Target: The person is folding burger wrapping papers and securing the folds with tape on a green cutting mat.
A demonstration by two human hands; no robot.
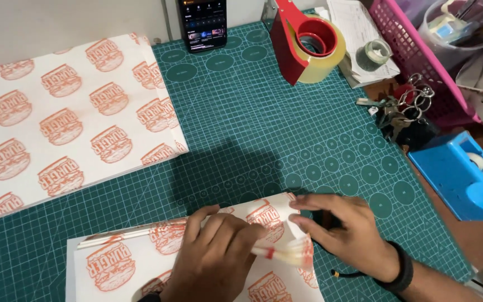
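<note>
— How do the two hands sit?

— Both come in from the near edge, close together. The left hand (214,258) lies palm down, knuckles up, fingers curled and pressed forward, its fingertips pinched together at the right.

— And the other?

— The right hand (343,235) comes in from the near right corner, forearm angled inward. Its fingers stretch leftward, slightly spread, thumb below them, tips almost meeting the left fingertips. A dark band circles the right wrist (402,273).

Paper stack (68,117), phone (203,23), tape dispenser (303,47), keys (401,106)
</note>
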